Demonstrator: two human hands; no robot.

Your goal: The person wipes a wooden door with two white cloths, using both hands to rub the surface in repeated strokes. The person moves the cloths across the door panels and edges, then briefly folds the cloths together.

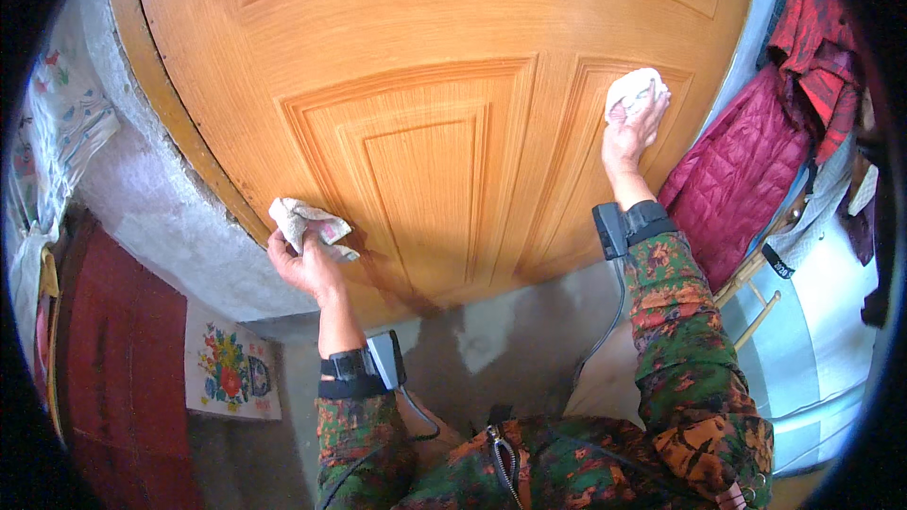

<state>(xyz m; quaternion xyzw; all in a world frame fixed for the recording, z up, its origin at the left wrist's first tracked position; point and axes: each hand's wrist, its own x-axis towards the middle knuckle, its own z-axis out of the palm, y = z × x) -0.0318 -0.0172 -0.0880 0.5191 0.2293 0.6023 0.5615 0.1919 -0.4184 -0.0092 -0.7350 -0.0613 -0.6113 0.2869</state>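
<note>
Before me stands a wooden panel door (425, 184) with raised mouldings and an orange-brown grain. My right hand (633, 131) presses a bunched white cloth (631, 91) on the narrow right panel, fingers spread over it. Lower at the left, my left hand (308, 262) grips a crumpled whitish cloth (301, 216) with a pink patch, near the door's left edge. Whether this cloth touches the door I cannot tell. Both wrists wear black straps with small grey devices and cables.
A worn door frame (191, 134) and rough plastered wall (156, 191) run along the left. Beyond are a dark red surface (127, 340) and a flower-printed sheet (230, 368). At the right hang a quilted maroon jacket (744, 163) and a red patterned garment (815, 35). Grey floor (510, 326) lies below.
</note>
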